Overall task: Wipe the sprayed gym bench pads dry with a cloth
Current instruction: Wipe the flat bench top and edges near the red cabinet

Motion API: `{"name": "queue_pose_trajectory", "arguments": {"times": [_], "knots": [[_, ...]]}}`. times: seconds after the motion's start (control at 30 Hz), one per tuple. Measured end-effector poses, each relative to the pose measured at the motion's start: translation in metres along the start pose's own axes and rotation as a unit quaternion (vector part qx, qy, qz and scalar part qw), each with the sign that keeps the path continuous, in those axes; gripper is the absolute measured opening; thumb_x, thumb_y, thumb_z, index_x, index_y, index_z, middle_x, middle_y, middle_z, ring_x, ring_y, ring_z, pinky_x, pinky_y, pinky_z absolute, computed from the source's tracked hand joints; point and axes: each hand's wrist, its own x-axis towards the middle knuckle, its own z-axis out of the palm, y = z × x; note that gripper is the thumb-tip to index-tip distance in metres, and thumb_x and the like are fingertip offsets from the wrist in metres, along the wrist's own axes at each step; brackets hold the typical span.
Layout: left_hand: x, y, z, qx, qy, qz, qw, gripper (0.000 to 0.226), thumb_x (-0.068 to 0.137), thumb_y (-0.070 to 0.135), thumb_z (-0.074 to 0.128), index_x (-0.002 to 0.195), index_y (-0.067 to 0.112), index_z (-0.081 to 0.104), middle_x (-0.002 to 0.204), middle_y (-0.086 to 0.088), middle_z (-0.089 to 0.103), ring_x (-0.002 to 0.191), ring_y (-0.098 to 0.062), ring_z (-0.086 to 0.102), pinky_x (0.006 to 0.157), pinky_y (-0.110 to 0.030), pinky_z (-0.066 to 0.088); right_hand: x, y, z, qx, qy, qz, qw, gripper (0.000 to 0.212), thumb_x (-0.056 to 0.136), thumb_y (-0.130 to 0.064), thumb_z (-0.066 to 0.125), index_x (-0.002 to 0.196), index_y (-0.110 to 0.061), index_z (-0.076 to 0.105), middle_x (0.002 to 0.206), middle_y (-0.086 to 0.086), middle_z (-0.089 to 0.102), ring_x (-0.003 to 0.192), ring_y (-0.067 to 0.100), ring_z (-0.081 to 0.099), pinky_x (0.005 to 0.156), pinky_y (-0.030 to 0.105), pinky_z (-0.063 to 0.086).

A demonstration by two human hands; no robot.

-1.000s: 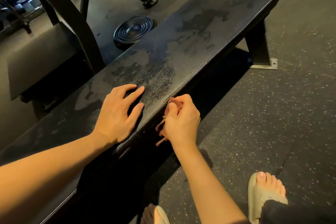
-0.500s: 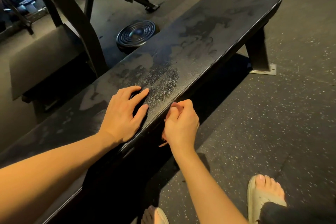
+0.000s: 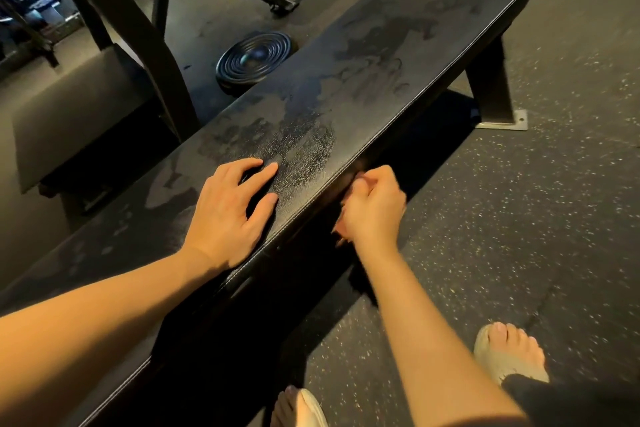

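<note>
Right hand (image 3: 375, 210) seemingly grips cloth (image 3: 340, 231) at edge of bench pad (image 3: 381, 55).

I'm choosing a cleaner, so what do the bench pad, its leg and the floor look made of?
Bench pad: likely black vinyl or faux leather; fine grain, stitched edge seam, spray sitting in patches.
Bench leg: probably painted steel, flat, matte black, on a grey foot plate.
Floor: seemingly rubber matting, black with pale flecks.
</note>
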Motion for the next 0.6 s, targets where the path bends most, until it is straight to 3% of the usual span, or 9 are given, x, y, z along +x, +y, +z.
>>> {"name": "queue_pose_trajectory", "arguments": {"times": [0.07,0.1,0.17,0.2,0.33,0.5,0.6], "knots": [[-0.002,0.0,0.001,0.0,0.002,-0.001,1.0,0.05,0.102,0.045,0.043,0.148,0.026,0.054,0.145,0.001,0.051,0.137,-0.021,0.043,0.113,-0.047,0.037,0.017,0.002,-0.01,-0.018,-0.007,0.026,0.999,0.01,0.098,-0.011,0.054,0.092,-0.02,0.055,0.094,0.01,0.069,0.083,0.029,0.064,0.051,0.006,0.038],[-0.003,0.0,0.001,-0.003,0.003,-0.002,1.0,0.051,0.102,0.046,0.043,0.148,0.026,0.054,0.145,0.001,0.051,0.137,-0.021,0.043,0.112,-0.047,0.037,0.009,0.0,-0.011,-0.012,-0.004,0.011,1.0,0.008,0.097,-0.012,0.055,0.093,-0.019,0.057,0.093,0.009,0.069,0.085,0.029,0.064,0.055,0.008,0.041],[-0.001,0.001,0.001,-0.008,0.007,0.001,1.0,0.051,0.101,0.046,0.044,0.147,0.026,0.055,0.144,0.001,0.052,0.135,-0.022,0.044,0.112,-0.047,0.037,-0.029,-0.007,-0.003,0.021,-0.01,-0.049,0.999,0.006,0.092,-0.018,0.055,0.094,-0.02,0.061,0.087,0.003,0.071,0.085,0.026,0.065,0.075,0.03,0.048],[0.0,0.001,0.001,-0.009,0.009,0.001,1.0,0.051,0.1,0.046,0.045,0.146,0.026,0.056,0.143,0.0,0.052,0.135,-0.022,0.044,0.111,-0.047,0.037,-0.053,-0.011,0.002,0.04,-0.026,-0.073,0.996,0.008,0.09,-0.021,0.054,0.094,-0.021,0.061,0.086,0.0,0.07,0.084,0.023,0.065,0.078,0.035,0.047],[-0.001,0.002,0.002,-0.007,0.009,0.0,1.0,0.05,0.101,0.044,0.046,0.146,0.025,0.056,0.143,0.0,0.052,0.135,-0.022,0.045,0.112,-0.044,0.037,-0.08,-0.012,0.013,0.045,-0.052,-0.125,0.99,0.01,0.089,-0.024,0.051,0.095,-0.021,0.059,0.087,-0.006,0.067,0.084,0.018,0.064,0.079,0.038,0.048],[-0.001,0.001,0.002,-0.003,0.011,-0.002,1.0,0.049,0.102,0.044,0.047,0.146,0.025,0.056,0.143,-0.001,0.052,0.135,-0.022,0.045,0.112,-0.045,0.037,-0.047,-0.005,0.007,0.029,-0.012,-0.053,0.998,0.005,0.093,-0.018,0.054,0.095,-0.022,0.056,0.092,-0.004,0.069,0.09,0.02,0.064,0.084,0.037,0.046],[-0.001,0.001,0.002,-0.008,0.015,0.0,1.0,0.049,0.101,0.044,0.048,0.145,0.025,0.057,0.142,-0.001,0.053,0.134,-0.022,0.045,0.111,-0.047,0.038,-0.073,-0.011,0.012,0.055,-0.011,-0.046,0.997,0.006,0.092,-0.023,0.053,0.095,-0.019,0.057,0.09,-0.002,0.072,0.088,0.022,0.067,0.081,0.035,0.045]]}}
